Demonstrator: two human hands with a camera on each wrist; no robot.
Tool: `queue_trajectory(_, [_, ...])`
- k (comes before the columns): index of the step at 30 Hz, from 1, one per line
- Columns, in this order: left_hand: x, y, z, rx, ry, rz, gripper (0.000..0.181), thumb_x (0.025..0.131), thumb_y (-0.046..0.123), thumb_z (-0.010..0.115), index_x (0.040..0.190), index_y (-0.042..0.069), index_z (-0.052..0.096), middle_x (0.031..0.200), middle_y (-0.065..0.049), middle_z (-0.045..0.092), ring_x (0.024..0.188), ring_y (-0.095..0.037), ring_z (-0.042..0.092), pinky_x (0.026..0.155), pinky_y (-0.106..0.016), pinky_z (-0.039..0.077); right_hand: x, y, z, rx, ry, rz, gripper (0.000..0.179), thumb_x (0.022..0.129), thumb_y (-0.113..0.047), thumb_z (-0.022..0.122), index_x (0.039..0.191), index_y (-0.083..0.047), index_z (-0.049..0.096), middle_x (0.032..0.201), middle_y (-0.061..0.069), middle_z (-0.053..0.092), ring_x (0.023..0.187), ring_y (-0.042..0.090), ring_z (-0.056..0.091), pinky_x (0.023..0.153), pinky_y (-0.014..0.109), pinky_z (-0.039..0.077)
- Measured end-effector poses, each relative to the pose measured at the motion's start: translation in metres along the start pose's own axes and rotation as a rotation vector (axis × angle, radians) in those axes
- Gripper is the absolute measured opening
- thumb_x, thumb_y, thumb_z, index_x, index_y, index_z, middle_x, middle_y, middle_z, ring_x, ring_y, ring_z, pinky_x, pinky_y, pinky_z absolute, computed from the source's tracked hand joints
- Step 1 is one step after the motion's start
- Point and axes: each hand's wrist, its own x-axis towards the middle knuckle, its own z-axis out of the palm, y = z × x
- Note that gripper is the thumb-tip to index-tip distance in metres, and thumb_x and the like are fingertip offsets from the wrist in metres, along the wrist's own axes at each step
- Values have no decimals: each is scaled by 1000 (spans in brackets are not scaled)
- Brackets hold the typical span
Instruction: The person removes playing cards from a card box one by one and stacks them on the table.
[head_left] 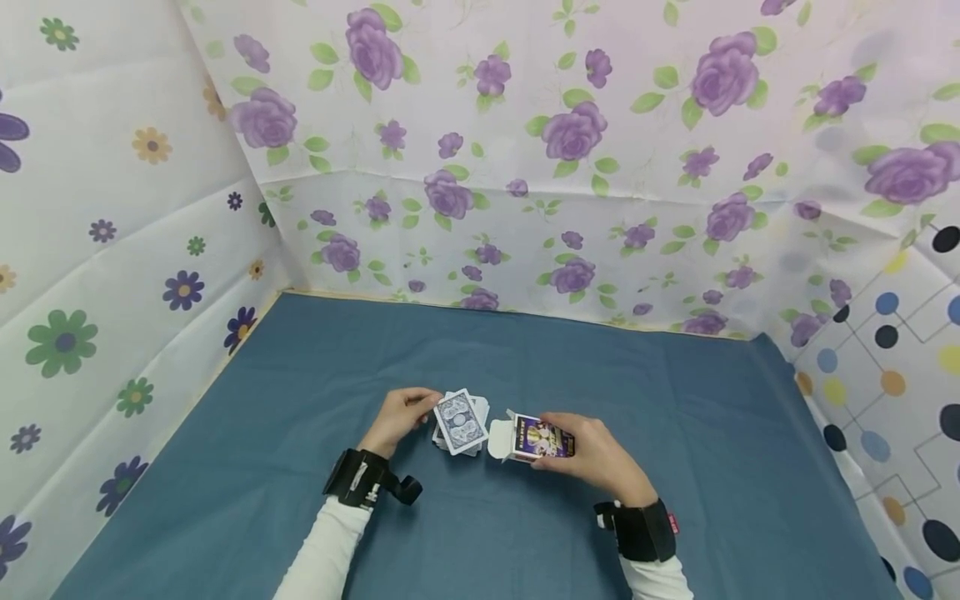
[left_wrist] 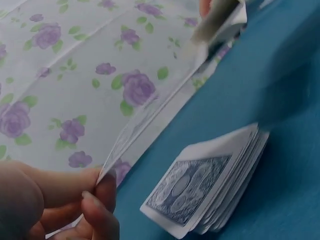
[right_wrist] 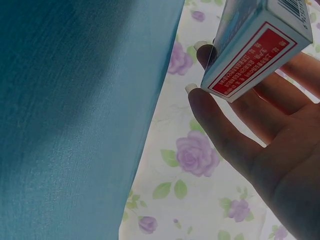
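Observation:
My left hand (head_left: 400, 418) pinches a single playing card (head_left: 460, 422) by its edge between thumb and fingers; its patterned blue-grey back faces up. In the left wrist view the card (left_wrist: 134, 131) is seen nearly edge-on, raised off the pile. Beneath it on the cloth lies a loosely squared stack of playing cards (left_wrist: 192, 187), back side up. My right hand (head_left: 602, 457) grips a purple-printed card box (head_left: 540, 437), its white end flap (head_left: 499, 439) open towards the stack. In the right wrist view the box (right_wrist: 255, 62) shows a red label and a barcode. The box's inside is hidden.
A blue cloth (head_left: 480, 533) covers the table. Behind it hangs a white sheet (head_left: 517, 150) with purple roses. Other patterned sheets close off the left (head_left: 97, 275) and right (head_left: 900, 417) sides. Black camera straps (head_left: 358, 477) circle both wrists.

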Motion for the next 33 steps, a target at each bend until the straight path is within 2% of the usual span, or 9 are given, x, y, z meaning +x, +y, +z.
queue_trajectory(4, [12, -2, 1, 73, 33, 14, 24, 96, 15, 60, 109, -2, 71, 81, -7, 64, 65, -14, 49, 59, -25, 38, 1, 0, -1, 7, -3, 10, 70, 76, -42, 80, 132, -4, 59, 125, 10, 65, 97, 12, 60, 79, 30, 50])
queue_trajectory(10, [27, -3, 4, 174, 47, 62, 20, 93, 14, 64, 104, 1, 74, 102, -16, 71, 75, -18, 58, 67, -27, 43, 2, 0, -3, 8, 0, 12, 70, 76, -42, 80, 131, -5, 59, 124, 10, 66, 95, 11, 60, 77, 28, 50])
queue_trajectory(14, [32, -5, 5, 244, 58, 63, 24, 89, 15, 70, 110, 3, 70, 96, -17, 71, 79, -22, 63, 69, -31, 46, 1, 0, -3, 2, -2, 14, 69, 76, -42, 80, 131, -5, 60, 125, 10, 66, 96, 11, 60, 79, 29, 50])
queue_trajectory(18, [35, -7, 7, 301, 104, 54, 34, 84, 17, 75, 115, 5, 65, 89, -15, 72, 75, -22, 65, 69, -34, 48, -1, 1, -1, -5, -4, 17, 69, 76, -43, 80, 131, -5, 60, 125, 10, 66, 97, 12, 60, 80, 30, 50])
queue_trajectory(25, [37, -5, 17, 330, 187, 115, 30, 82, 13, 77, 107, 1, 67, 82, -15, 72, 66, -20, 63, 60, -32, 48, -2, 3, 0, 0, -1, 35, 70, 76, -43, 80, 132, -5, 59, 125, 10, 66, 95, 11, 59, 79, 30, 50])
queue_trajectory(33, [40, -2, 24, 343, 202, 124, 25, 82, 14, 77, 102, 2, 69, 79, -14, 72, 62, -18, 61, 57, -30, 46, -2, 4, -1, 7, 6, 27, 70, 77, -43, 80, 132, -5, 59, 125, 10, 65, 95, 11, 59, 78, 28, 49])
